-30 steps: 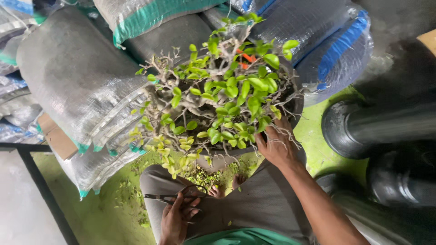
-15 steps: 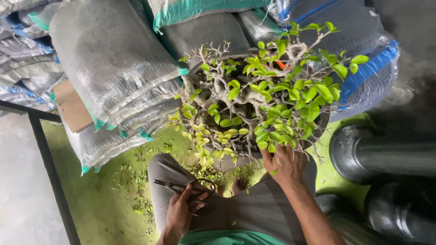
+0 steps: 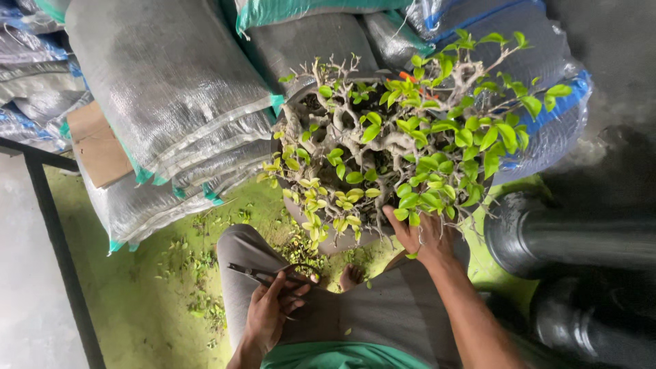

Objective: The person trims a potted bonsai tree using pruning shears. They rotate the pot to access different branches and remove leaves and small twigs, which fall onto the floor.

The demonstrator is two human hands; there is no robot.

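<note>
The right hand (image 3: pixel 422 236) lies against the near rim of the pot (image 3: pixel 342 240), fingers spread and open, palm pressed to the pot edge under the lowest foliage. It grips nothing.

The pot holds a small bonsai tree (image 3: pixel 400 140). The trunk and branches are pale grey, gnarled and twisted, with rough bark. The leaves are small, oval and glossy: bright green on the right side of the crown, yellow-green on the near left side. Several bare twig stubs stand up at the far left of the crown. The pot sits on the ground directly in front of the person's knees, between the stacked sacks and two black pipes.

The left hand (image 3: pixel 268 316) is closed around a pair of dark metal scissors (image 3: pixel 263 275). The blades point left, over the left knee. The fingers cover the handles, so whether the blades are open or shut is hard to tell.

The person sits with legs in grey trousers (image 3: pixel 355 316); one bare toe area shows between the knees.

Woven plastic sacks (image 3: pixel 160 89), grey with teal stitched edges, lie stacked behind and left of the pot. A flat piece of brown cardboard (image 3: pixel 99 147) is wedged among them. Cut leaves (image 3: pixel 198 280) lie scattered on the green floor (image 3: pixel 137 321). Two smooth black pipes (image 3: pixel 581 236) lie at right.
</note>
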